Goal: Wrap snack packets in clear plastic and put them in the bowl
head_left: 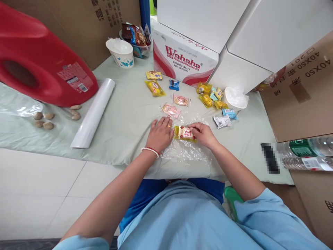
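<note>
A small snack packet [185, 132] with a white and red label, together with yellow wrapping, lies on a crinkled sheet of clear plastic film [188, 154]. My right hand [205, 134] pinches the right end of the packet between thumb and fingers. Flat on the cloth and the film's left edge rests my left hand [160, 133], fingers stretched out, its thumb close to the packet's left end. Just beyond the film are two pink-wrapped snacks, one [171, 110] nearer and the other [180, 100] farther back.
Two yellow packets and a blue packet [174, 85] lie before a Wahaha carton [184, 59]. Right of them are several wrapped snacks [206, 100] and a white bowl [235, 99]. A white roll [93, 113], a red jug [52, 66] and several nuts [48, 125] are at left.
</note>
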`<state>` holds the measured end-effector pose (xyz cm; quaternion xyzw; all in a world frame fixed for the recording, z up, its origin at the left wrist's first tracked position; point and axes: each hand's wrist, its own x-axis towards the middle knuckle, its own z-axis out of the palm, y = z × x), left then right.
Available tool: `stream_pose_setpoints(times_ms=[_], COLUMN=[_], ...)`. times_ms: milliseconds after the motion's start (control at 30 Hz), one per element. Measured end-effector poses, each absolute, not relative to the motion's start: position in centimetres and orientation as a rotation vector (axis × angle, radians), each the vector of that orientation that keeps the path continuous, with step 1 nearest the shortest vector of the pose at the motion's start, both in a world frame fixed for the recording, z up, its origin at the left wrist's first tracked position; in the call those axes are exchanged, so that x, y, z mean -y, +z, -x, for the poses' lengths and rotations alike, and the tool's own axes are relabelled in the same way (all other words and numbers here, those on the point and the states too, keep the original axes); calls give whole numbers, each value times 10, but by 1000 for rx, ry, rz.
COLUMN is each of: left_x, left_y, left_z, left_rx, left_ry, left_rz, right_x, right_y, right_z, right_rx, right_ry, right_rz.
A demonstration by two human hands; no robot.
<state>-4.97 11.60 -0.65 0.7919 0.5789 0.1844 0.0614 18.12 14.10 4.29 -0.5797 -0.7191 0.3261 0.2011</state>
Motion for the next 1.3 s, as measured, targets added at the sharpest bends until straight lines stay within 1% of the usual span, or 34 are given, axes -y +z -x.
stream_pose_setpoints(times_ms=[100,200,267,367,467,567,767,933,1100,1167,1300], left_x=[-116,-116,-116,-116,-116,-116,-116,-120,-110,-97,-63], left_y=[-6,-7,-7,-6,-6,-6,-6,-5,11,20,27], left_z=[50,50,50,50,50,49,49,52,67,78,105], left_rx=[-1750,-1746,-1738,-1734,-1749,-1751,-1743,-1751,-1820,-1740,-1188], left_ry=[560,568,575,571,562,568,587,631,805,811,590], left_rz=[-2389,-2373,-2368,-2371,-2375,-2368,-2355,-2280,-2255,-2333,-2475], right_x=[-143,-141,-136,-128,-122,-121,-118,-115,-82,-59,-11], right_y=[37,40,46,58,67,71,70,67,76,78,62], right_z=[-182,-184,-183,-175,-164,-157,-163,-166,-195,-214,-247], right_rx=[1954,2026,2095,2313,2594,2716,2698,2674,2308,2180,2203], right_ry=[931,728,646,610,551,435,373,439,442,486,608], right_rz=[1640,1694,1650,1555,1656,1759,1748,1701,1545,1502,1428])
